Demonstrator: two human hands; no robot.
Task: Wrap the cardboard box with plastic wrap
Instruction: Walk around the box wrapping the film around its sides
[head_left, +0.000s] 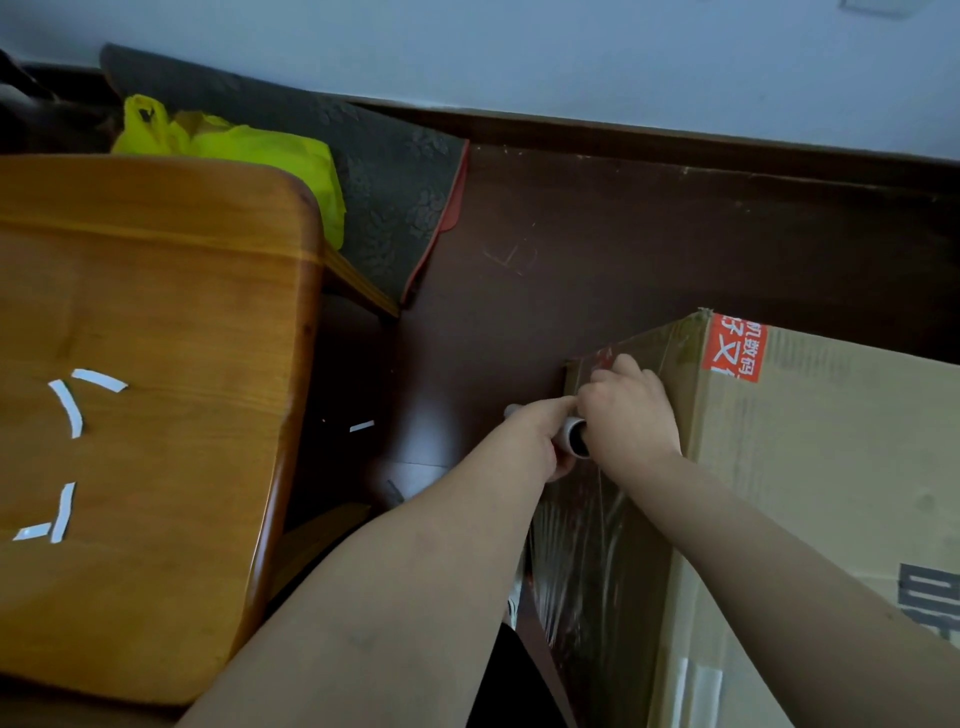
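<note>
our left grip (535, 432) clenched rnd wrap roll (570, 425) | right grip (631, 410) on cardboard box (810, 493) side w/ film (587, 561) over it, pinching or pressing – can't tell | box on floor (571, 249)

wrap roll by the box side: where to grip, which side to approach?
Best grip the wrap roll by its tube ends, coming from the left, the side away from the cardboard box. Film clings to the box's side face beside it, so that side is blocked.
</note>
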